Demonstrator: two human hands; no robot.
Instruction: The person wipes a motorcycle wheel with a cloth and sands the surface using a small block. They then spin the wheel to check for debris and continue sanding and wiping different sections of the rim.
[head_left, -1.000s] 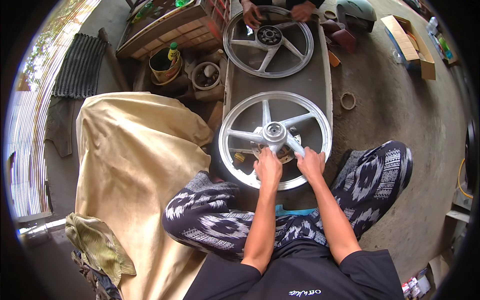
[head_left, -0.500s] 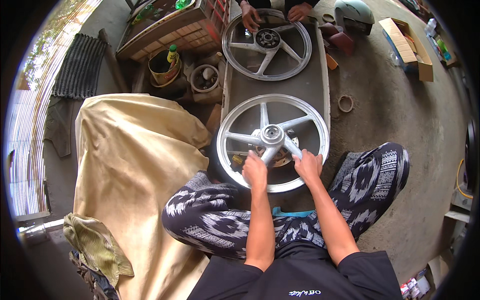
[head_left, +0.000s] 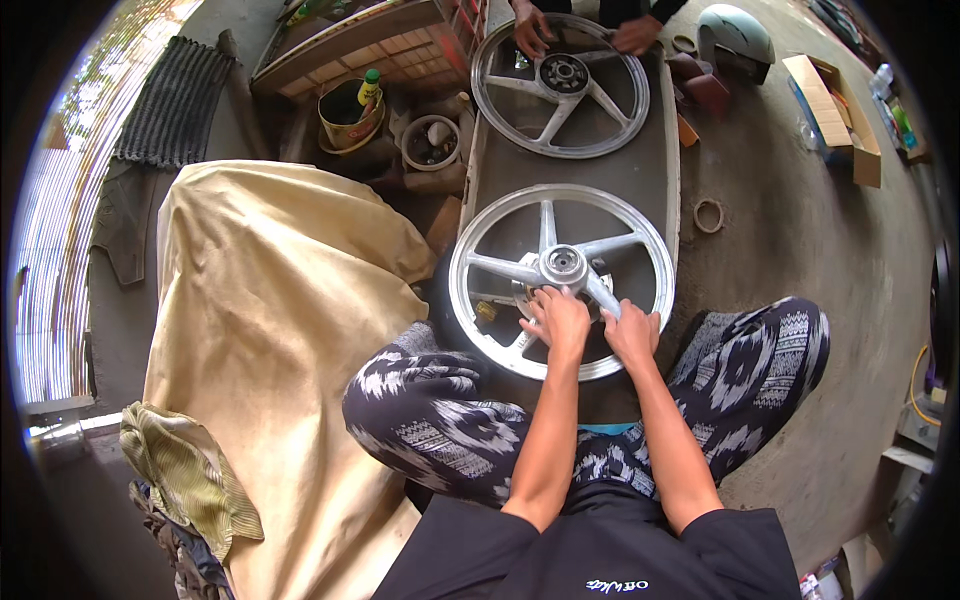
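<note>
A silver spoked motorcycle wheel [head_left: 462,300] lies flat on a low bench just in front of my crossed legs. My left hand [head_left: 557,318] rests over one of its near spokes, close below the hub [head_left: 563,264], with the fingers spread. On the neighbouring spoke to the right, my right hand [head_left: 630,332] is closed around the metal; whatever else may be under its fingers is hidden. Beneath the spokes, metal parts show partly, along with a small yellowish item [head_left: 486,311] whose kind I cannot make out.
Another person's hands [head_left: 532,35] are on a second spoked wheel [head_left: 487,118] at the bench's far end. A tan cloth cover [head_left: 270,330] drapes on the left, near a bucket [head_left: 350,135] and a round pot [head_left: 431,165]. Farther right are a helmet [head_left: 735,35] and cardboard box [head_left: 818,100].
My left hand has moved up its spoke toward the hub and its fingers have spread. My right hand stays on its spoke. The whole view has shifted slightly.
</note>
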